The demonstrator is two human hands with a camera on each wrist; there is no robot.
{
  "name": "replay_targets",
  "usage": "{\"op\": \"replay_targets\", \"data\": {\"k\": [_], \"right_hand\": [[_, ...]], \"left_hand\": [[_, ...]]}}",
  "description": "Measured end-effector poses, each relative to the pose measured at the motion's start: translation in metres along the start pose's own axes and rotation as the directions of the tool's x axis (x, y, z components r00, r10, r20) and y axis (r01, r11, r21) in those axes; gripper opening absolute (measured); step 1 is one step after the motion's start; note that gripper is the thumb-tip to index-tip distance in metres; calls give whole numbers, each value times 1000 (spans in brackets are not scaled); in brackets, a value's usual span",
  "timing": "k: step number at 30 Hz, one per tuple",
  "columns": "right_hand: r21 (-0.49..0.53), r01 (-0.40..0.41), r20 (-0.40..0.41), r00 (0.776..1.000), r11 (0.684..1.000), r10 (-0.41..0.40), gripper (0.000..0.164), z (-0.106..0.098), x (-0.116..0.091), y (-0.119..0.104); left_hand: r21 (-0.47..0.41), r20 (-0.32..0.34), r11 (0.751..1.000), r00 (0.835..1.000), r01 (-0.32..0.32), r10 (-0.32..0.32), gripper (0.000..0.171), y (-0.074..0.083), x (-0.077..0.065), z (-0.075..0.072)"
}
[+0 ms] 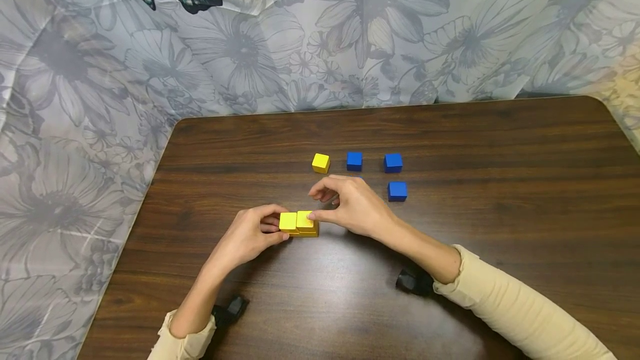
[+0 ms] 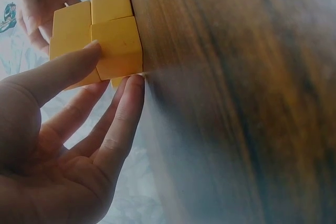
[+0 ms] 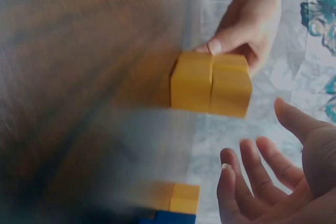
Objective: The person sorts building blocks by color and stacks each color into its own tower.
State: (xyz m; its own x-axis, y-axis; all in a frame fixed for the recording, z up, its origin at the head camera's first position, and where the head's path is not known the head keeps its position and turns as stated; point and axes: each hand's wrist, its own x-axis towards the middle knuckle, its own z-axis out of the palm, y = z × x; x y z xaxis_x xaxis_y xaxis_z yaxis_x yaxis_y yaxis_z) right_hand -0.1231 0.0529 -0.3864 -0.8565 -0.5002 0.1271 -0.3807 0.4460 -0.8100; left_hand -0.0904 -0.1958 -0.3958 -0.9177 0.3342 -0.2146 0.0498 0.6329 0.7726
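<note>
Yellow cubes (image 1: 288,221) stand side by side in two layers near the middle of the table, forming a small block. My left hand (image 1: 250,233) grips the block's left end, its thumb (image 2: 79,61) on the near face and its fingers behind. At the block's right end is my right hand (image 1: 357,207). Its thumb overlaps the upper right cube in the head view, while the right wrist view shows that hand with spread fingers (image 3: 261,174), apart from the block (image 3: 231,93) and holding nothing.
Behind the block sits a single yellow cube (image 1: 321,163). Several blue cubes (image 1: 393,163) lie to its right, one mostly hidden behind my right hand. The brown wooden table (image 1: 500,182) ends at a flower-patterned cloth (image 1: 240,49) at the back and left.
</note>
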Motion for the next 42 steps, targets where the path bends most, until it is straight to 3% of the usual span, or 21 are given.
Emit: {"op": "replay_targets", "data": {"k": [14,21,42], "right_hand": [[-31,-36,-61,998,999,34,33,-20,17,9],[-30,-28,-92,995,999,25,41,-27,28,12],[-47,-78,-90,993,996,73,43,-40,53,22]], "left_hand": [[8,8,1000,1000,23,-23,34,0,1,0],[-10,9,1000,1000,13,-13,33,0,1,0],[-6,23,999,999,47,-47,35,2,1,0]]}}
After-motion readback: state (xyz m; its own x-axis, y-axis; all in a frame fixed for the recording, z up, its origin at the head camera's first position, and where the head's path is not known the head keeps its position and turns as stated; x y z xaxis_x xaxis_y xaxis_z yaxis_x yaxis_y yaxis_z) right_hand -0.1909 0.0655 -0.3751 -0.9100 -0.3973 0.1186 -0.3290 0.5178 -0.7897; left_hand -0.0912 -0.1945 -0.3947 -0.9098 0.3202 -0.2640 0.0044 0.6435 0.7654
